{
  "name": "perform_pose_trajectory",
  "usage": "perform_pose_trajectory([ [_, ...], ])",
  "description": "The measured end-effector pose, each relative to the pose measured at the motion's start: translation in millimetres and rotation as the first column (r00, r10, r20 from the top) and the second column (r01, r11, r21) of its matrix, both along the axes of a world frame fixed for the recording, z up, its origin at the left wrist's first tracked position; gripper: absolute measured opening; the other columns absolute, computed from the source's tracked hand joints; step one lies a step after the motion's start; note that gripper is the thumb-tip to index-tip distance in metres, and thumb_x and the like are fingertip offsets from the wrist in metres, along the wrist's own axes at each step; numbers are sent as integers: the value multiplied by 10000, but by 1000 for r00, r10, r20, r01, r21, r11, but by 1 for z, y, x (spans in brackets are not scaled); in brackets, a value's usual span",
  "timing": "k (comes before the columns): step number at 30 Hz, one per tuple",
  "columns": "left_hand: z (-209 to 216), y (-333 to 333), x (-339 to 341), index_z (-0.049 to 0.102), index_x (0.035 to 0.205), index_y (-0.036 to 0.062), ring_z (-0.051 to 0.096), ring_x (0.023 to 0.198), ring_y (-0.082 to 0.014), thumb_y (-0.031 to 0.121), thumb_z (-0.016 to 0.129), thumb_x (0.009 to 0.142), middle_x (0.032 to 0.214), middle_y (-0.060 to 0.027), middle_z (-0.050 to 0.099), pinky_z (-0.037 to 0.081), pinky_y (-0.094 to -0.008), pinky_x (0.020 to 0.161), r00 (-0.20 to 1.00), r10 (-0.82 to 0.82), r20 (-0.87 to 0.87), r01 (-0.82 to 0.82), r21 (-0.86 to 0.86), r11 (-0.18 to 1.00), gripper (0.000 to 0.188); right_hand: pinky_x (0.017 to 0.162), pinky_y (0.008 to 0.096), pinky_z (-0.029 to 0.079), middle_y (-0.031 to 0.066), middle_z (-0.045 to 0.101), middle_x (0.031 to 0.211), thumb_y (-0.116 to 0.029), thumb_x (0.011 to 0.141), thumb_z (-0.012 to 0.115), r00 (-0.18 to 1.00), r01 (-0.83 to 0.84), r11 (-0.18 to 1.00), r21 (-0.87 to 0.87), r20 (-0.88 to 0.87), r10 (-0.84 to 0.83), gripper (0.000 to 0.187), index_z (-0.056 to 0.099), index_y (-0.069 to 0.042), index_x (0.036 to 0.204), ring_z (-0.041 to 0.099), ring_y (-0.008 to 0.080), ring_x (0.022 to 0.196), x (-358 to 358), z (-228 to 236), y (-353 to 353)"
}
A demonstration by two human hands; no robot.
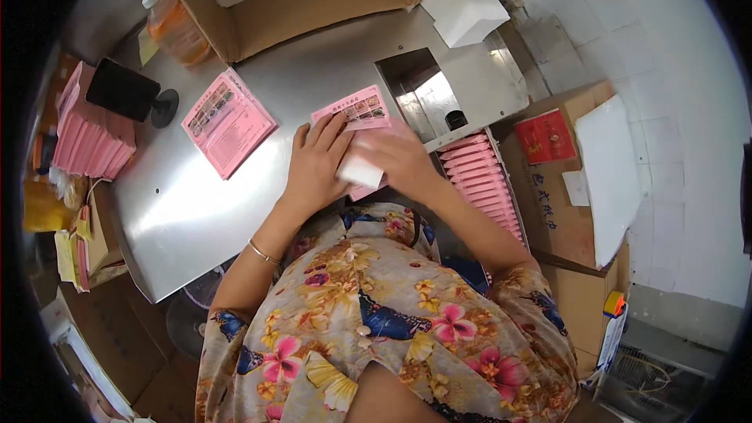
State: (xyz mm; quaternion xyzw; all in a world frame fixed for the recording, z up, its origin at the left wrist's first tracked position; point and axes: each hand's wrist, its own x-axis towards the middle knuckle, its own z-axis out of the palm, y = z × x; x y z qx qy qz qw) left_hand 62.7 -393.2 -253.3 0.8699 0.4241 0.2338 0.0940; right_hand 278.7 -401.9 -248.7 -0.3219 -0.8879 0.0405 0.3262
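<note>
- The bare left hand lies palm down, fingers together and stretched forward, pressing on the near left part of a pink printed paper sheet on the shiny grey metal worktable.
- The bare right hand is curled over a small white folded packet, gripping it against the lower edge of that pink sheet; the packet touches the left hand's fingers too.
- The pink sheet sits near the table's front edge, just left of the rectangular metal-lined opening sunk into the table, with its far end sticking out beyond the fingertips.
- A second stack of pink printed leaflets lies flat on the table, well to the left of the held sheet and apart from both hands.
- Right of the held sheet, beyond the table's edge, a row of pink envelopes stands packed in a narrow tray, close to the right forearm.
- A thick pile of pink sheets rests at the table's far left, with a black device on a round stand beside it.
- An open brown cardboard box stands at the back of the table, beyond the held sheet, and a clear plastic bottle of orange drink lies to its left.
- A thin metal bangle circles the left wrist.
</note>
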Motion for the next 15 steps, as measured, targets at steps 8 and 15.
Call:
perform_pose_trajectory([
  [8, -6, 6, 22, 457, 1491, 156, 421, 1383, -326, 274, 804, 719, 1493, -134, 452, 297, -574, 1098, 995, 96, 37, -102, 187, 977, 855, 1149, 531, 284, 97, 642, 1255, -202, 838, 668, 814, 235, 968, -89, 562, -146, 397, 670, -129, 1228, 568, 278, 1246, -47, -4, 61],
  [15, 1, 7, 17, 501, 1444, 100, 438, 1340, -358, 281, 762, 789, 1441, -169, 473, 339, -538, 1052, 986, 151, 69, -160, 135, 978, 728, 1131, 566, 323, 129, 643, 1301, -144, 861, 635, 938, -14, 988, -157, 339, 67, 402, 652, -106, 1261, 594, 280, 1216, 3, 10, 55],
])
